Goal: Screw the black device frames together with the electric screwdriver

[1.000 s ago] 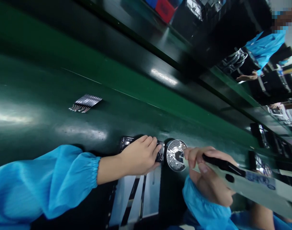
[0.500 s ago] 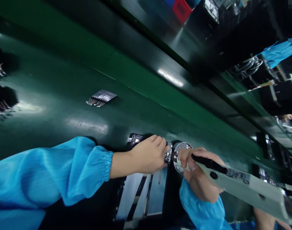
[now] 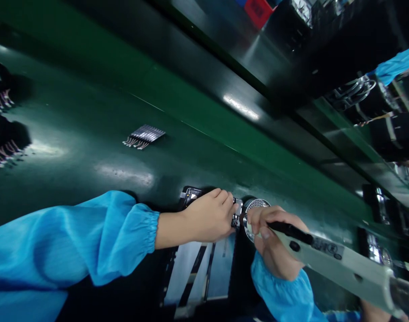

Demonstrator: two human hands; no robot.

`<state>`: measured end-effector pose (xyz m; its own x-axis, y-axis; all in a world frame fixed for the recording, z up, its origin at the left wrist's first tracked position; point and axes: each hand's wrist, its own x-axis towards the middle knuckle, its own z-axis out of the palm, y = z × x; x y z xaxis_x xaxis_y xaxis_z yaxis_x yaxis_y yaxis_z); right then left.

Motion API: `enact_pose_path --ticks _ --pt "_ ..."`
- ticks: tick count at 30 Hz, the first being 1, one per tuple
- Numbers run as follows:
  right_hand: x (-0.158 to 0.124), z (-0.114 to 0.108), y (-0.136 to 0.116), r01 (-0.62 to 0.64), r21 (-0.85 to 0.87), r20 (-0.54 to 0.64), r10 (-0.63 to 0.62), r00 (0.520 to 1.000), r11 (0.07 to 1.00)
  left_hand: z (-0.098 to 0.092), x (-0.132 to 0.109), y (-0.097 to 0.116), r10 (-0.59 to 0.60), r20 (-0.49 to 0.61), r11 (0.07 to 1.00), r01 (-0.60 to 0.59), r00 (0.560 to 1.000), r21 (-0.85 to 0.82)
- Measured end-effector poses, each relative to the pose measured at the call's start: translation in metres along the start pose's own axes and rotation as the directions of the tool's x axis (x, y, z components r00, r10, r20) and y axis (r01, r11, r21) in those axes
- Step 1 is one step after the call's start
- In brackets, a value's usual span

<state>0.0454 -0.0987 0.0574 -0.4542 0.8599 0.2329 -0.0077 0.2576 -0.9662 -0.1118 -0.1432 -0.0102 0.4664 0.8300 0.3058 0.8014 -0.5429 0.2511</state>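
My left hand [image 3: 207, 217] lies across the upper part of an opened tablet-like device [image 3: 199, 273], fingers bent together over its top right corner. Small metal parts [image 3: 237, 212] show just past the fingertips; what is beneath the palm is hidden. In my right hand [image 3: 278, 241] is a pale electric screwdriver [image 3: 338, 264] with a black lever, its body slanting down to the right. The fingers are closed round its front end, over a round metal screw dish [image 3: 258, 204] with a perforated top. The driver's tip is hidden behind the fingers.
A bundle of flat silvery strips with wires [image 3: 146, 135] lies on the green bench [image 3: 73, 120]. More wired bundles [image 3: 5, 152] sit at the left edge. Beyond a dark rail are a red bin [image 3: 258, 12] and a blue sleeve [image 3: 397, 65]. Other devices [image 3: 375, 246] lie at right.
The right hand and screwdriver have shifted slightly left, staying over the dish. My left hand keeps its place on the device. The whole view has moved a little.
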Motion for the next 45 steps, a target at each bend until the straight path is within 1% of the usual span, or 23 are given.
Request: enact_pose_path --ticks 7,9,13,16,18,20,22,25,28,31,35,39,43,45 --pt "-0.001 0.000 0.006 0.019 0.016 -0.017 -0.019 1.000 1.000 0.002 0.000 0.001 -0.005 -0.005 1.000 0.005 1.000 -0.007" --pt "0.000 -0.001 0.007 0.043 0.025 -0.011 -0.043 0.999 0.999 0.003 0.000 0.001 -0.013 0.002 1.000 0.013 1.000 -0.022" --pt "0.002 -0.002 0.012 0.068 0.039 0.013 -0.069 0.998 0.997 0.001 0.001 0.001 -0.036 0.030 0.998 0.038 0.999 -0.045" --pt "0.002 -0.002 0.016 0.072 0.045 0.009 -0.073 0.997 0.996 -0.003 0.000 0.001 -0.052 0.067 0.998 0.055 0.996 -0.041" --pt "0.002 -0.001 0.016 0.054 0.046 -0.003 -0.054 0.999 0.997 -0.006 0.000 0.001 -0.062 0.093 0.997 0.065 0.994 -0.033" --pt "0.005 -0.003 0.013 0.063 0.062 -0.054 -0.060 0.997 0.996 -0.006 -0.001 0.001 -0.067 0.104 0.997 0.069 0.992 -0.017" --pt "0.011 -0.012 0.006 0.115 0.093 -0.137 -0.101 0.985 0.989 -0.005 -0.003 0.002 -0.067 0.095 0.998 0.066 0.993 0.012" --pt "0.023 -0.037 -0.003 0.199 0.073 -0.280 -0.171 0.945 0.977 -0.003 -0.007 0.002 -0.041 0.068 0.997 0.036 0.997 0.072" --pt "0.034 -0.067 -0.001 0.205 -0.007 -0.420 -0.189 0.888 0.979 -0.002 -0.011 0.001 0.001 0.072 0.992 -0.010 0.997 0.125" --pt "0.042 -0.091 0.010 0.181 -0.021 -0.514 -0.166 0.842 0.983 -0.005 -0.012 0.000 0.036 0.093 0.986 -0.050 0.995 0.158" --pt "0.050 -0.109 0.019 0.188 0.013 -0.566 -0.148 0.811 0.982 -0.010 -0.011 0.000 0.050 0.127 0.980 -0.073 0.991 0.186" --pt "0.054 -0.117 0.021 0.190 -0.007 -0.592 -0.157 0.791 0.982 -0.011 -0.011 -0.001 0.038 0.167 0.974 -0.074 0.985 0.213" --pt "0.055 -0.119 0.025 0.172 -0.040 -0.595 -0.162 0.787 0.984 -0.010 -0.008 -0.004 0.030 0.138 0.972 -0.061 0.990 0.225" --pt "0.057 -0.121 0.028 0.156 -0.049 -0.610 -0.153 0.778 0.987 -0.012 -0.012 0.003 0.011 0.101 0.969 -0.035 0.995 0.245"
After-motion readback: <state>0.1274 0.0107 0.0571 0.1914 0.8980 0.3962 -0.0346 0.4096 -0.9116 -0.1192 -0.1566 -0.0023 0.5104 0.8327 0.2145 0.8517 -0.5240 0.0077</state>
